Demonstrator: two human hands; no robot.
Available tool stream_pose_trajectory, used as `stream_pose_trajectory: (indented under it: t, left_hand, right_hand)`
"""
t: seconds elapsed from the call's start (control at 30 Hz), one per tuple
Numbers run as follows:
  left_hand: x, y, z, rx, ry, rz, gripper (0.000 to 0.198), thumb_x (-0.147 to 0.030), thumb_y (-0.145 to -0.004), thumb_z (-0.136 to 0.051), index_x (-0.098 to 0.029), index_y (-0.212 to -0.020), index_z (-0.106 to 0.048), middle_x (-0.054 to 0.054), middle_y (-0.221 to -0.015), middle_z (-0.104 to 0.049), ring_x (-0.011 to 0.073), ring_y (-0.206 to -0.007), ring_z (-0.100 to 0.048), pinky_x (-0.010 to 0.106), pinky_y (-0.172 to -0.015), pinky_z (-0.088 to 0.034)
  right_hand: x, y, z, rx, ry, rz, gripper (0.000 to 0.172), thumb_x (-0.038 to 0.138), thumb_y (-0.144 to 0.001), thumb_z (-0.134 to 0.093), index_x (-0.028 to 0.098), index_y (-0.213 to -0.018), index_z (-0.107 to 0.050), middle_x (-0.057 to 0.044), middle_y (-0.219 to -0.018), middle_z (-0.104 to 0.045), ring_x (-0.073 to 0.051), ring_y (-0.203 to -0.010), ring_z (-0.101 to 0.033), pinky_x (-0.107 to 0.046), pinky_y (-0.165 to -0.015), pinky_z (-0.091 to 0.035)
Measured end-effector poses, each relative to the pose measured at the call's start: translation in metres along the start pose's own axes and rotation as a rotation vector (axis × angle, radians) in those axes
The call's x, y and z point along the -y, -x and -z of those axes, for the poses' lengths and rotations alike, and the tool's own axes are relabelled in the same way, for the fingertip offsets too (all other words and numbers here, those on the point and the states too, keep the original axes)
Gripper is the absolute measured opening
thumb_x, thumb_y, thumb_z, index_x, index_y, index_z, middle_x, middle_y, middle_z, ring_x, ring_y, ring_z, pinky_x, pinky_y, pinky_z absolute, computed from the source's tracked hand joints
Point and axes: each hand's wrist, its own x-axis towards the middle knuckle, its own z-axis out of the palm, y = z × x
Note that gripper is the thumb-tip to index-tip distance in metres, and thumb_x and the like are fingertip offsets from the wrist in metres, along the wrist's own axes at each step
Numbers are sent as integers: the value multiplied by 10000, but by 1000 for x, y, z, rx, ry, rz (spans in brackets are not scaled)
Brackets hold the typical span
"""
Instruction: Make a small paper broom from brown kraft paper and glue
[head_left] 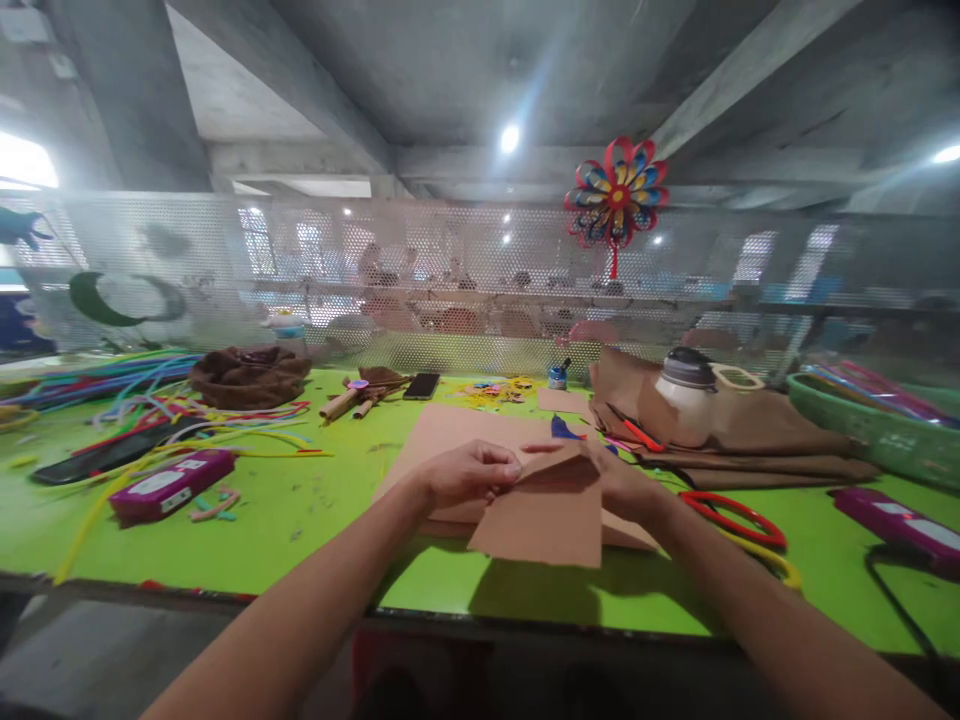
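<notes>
A brown paper piece (551,525), bent along its upper part, is held up over the near edge of the green table. At its upper left corner, my left hand (471,472) pinches the paper between thumb and fingers. My right hand (616,482) grips the right side of the same piece, its fingers partly hidden behind the fold. Beneath both hands lie larger brown paper sheets (424,445) on the tabletop. Just beyond the right hand a small blue object (564,428) rests on the sheets; its kind is unclear.
Colourful pipe-like strips (157,400), a purple power strip (174,485) and a brown cloth bundle (250,377) lie left. A phone (421,386) sits farther back. On the right are a dark-lidded jar (686,400), red-handled scissors (637,430), red rings (739,520) and a green basket (870,425). A perforated screen (465,270) stands behind.
</notes>
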Motion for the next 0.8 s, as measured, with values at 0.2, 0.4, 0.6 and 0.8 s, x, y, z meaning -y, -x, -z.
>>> stream_pose_trajectory:
  t: [0.2,0.4,0.6,0.8]
  left_hand:
    - [8,-4,-20,142,229,103,351,-443,-676,-751,-128,-792,-647,-4,-657,-585,85,-575,-506,218,-576,-398]
    - [9,-7,-8,-21,56,17,296,-345,-721,-706,-149,-941,-681,68,-899,-687,182,-807,-602,351,-794,-460]
    - [-3,-2,18,-400,-119,-72,440,-522,-826,-527,-117,-933,-660,90,-891,-660,159,-790,-582,304,-743,-451]
    - [-3,0,14,-227,-505,-33,410,-501,-798,-558,-123,-880,-695,52,-829,-659,152,-758,-552,256,-689,-416]
  right_hand:
    - [10,5,-12,113,104,148,270,329,-722,-749,156,-929,-729,-70,-888,-686,-166,-779,-649,-276,-721,-513]
    - [-4,1,-1,-63,121,85,249,347,-786,-679,151,-936,-704,-55,-877,-683,-179,-866,-603,-327,-818,-471]
    - [-14,-13,14,205,245,-215,349,453,-780,-643,112,-856,-651,-19,-741,-611,-123,-660,-549,-269,-662,-439]
    - [-11,-43,20,425,475,-324,341,460,-741,-656,132,-682,-579,26,-608,-543,-98,-571,-507,-232,-578,-399]
